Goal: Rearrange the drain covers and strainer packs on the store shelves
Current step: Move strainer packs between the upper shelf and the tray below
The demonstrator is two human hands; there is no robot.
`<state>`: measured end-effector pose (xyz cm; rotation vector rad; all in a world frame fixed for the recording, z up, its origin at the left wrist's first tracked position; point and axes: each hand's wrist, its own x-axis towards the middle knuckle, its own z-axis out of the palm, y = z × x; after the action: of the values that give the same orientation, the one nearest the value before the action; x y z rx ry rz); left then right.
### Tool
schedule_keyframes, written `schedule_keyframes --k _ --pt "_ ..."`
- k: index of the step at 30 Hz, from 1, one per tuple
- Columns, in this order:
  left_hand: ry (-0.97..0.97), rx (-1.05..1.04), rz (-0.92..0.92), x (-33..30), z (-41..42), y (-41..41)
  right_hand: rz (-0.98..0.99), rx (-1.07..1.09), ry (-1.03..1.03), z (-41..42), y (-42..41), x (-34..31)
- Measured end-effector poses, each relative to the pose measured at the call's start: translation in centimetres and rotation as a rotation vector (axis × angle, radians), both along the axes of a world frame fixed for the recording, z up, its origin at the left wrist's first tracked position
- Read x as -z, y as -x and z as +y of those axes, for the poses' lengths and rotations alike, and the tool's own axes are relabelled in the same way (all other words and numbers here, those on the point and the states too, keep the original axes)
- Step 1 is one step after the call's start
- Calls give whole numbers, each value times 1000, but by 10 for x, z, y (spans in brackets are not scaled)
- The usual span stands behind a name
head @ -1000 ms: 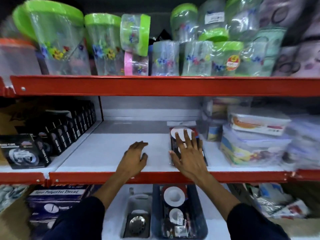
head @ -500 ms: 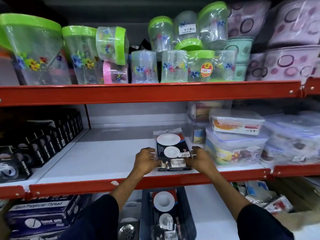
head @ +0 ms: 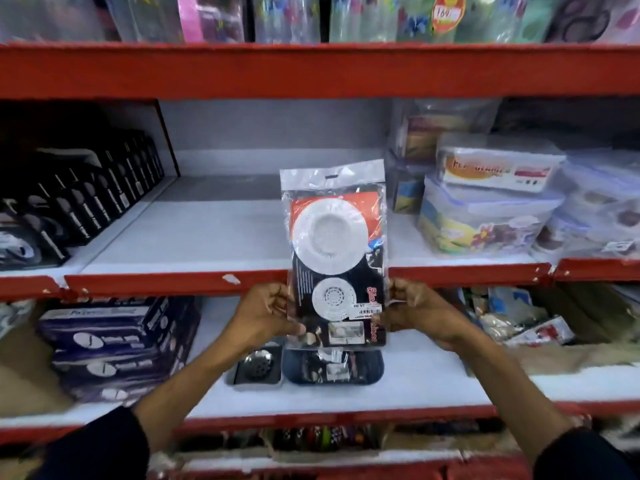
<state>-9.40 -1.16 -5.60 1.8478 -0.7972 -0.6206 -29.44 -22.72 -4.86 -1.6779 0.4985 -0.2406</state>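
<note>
A strainer pack [head: 334, 251], clear plastic over a red and black card with two white round strainers, is held upright in front of the middle shelf [head: 207, 233]. My left hand [head: 263, 315] grips its lower left edge and my right hand [head: 417, 308] grips its lower right edge. Below it, on the lower shelf [head: 433, 379], a dark blue tray [head: 372, 370] holds more strainer packs. A square metal drain cover [head: 257, 368] lies just left of that tray.
Black boxes [head: 90, 199] line the middle shelf's left side. Clear lidded food containers [head: 485, 209] are stacked on its right. Dark thread boxes [head: 114, 341] sit at the lower left, loose packets [head: 530, 323] at the lower right. Red shelf rails [head: 311, 69] cross the view.
Both hands have lifted the strainer pack off the middle shelf and tipped it upright, drawing it toward me. The camera has dropped and moved closer.
</note>
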Motion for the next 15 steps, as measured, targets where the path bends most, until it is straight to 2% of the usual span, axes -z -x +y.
schedule_keyframes --k 6,15 --pt "-157 14 -41 71 12 20 169 -70 -74 19 16 66" --pt "-437 35 46 160 28 50 414 -68 -232 41 41 164"
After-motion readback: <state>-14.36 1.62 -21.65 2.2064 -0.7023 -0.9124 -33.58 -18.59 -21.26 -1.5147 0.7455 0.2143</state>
